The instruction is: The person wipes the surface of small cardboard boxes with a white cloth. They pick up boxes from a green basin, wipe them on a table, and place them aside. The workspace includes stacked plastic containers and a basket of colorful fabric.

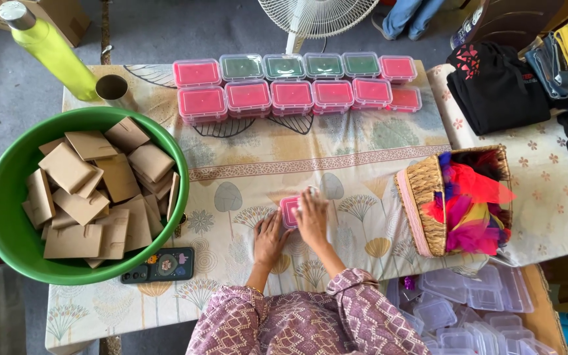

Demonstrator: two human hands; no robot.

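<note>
A: State the item in hand and its location.

B: One small pink box (290,212) with a clear lid lies flat on the table (244,177), toward the near edge, about midway along it.

A: Hand condition?

B: The right hand (313,219) rests palm-down over the lid, fingers close together; whether they grip the box cannot be told. The left hand (269,238) lies flat just beside the box's left side, fingers extended and touching it or nearly so.

A: Expected handling?

B: Judged light and rigid: thin moulded plastic, smooth, likely slippery, and liable to crack or pop open if squeezed at the lid. Best taken by the two short side walls, below the lid rim.

A: Surroundings?

B: Two rows of matching boxes (290,95), pink and green, stand along the far edge. A wicker basket (422,197) of coloured feathers (471,204) sits at the right edge. A green bowl (8,197) of brown card pieces (93,190) overhangs the left edge, with a phone (159,265) just beside it.
</note>
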